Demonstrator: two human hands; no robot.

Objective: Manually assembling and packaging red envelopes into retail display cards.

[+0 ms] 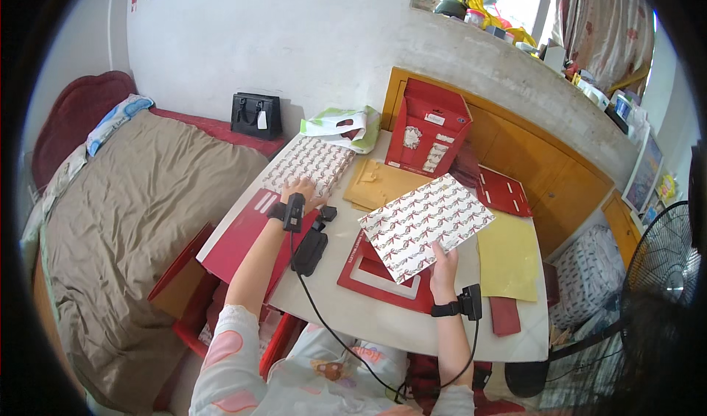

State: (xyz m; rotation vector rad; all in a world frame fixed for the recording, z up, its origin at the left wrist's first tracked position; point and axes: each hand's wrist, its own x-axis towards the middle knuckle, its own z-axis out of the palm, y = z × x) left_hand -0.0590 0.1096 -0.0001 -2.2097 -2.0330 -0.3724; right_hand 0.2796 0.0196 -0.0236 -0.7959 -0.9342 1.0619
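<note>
My right hand (444,272) grips the near edge of a white patterned paper sheet (428,225) printed with red bows and garlands. The sheet is tilted over a red cardboard piece with a cut-out window (353,272). My left hand (302,192) rests on a stack of like-patterned sheets (309,164) at the table's far left; whether its fingers grip a sheet I cannot tell. Below that hand lies a red sheet with pale slots (243,239). Brown envelopes (381,181) lie between the stack and the held sheet.
A red display box (428,134) stands at the back beside a plastic bag (370,131). Yellow sheets (508,255) and a dark red piece (505,316) lie right. A black device (310,250) lies near my left wrist. Cables hang from both wrist devices. A fan (663,261) stands right.
</note>
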